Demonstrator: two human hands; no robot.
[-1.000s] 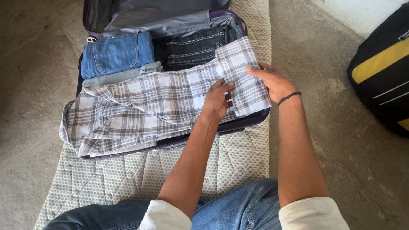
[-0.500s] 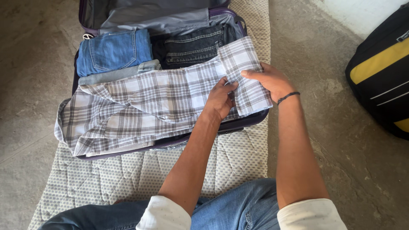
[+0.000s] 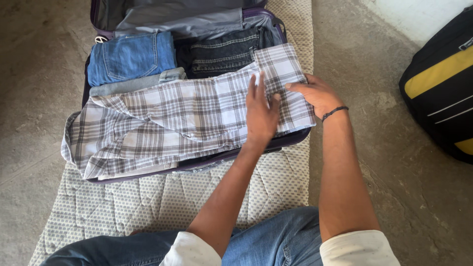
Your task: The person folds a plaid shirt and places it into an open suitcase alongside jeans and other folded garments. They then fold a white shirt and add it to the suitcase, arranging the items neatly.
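Gripping nothing really: your left hand (image 3: pixel 260 114) is lying flat, fingers spread, on the plaid shirt (image 3: pixel 162 123), while your right hand (image 3: pixel 315 94) is pinching its folded end, draped over the open suitcase (image 3: pixel 290 140).

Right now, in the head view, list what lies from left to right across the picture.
Bare concrete floor → grey-and-white plaid cotton shirt spread over the open purple suitcase → flat left hand → right hand wearing a black wristband → black-and-yellow bag.
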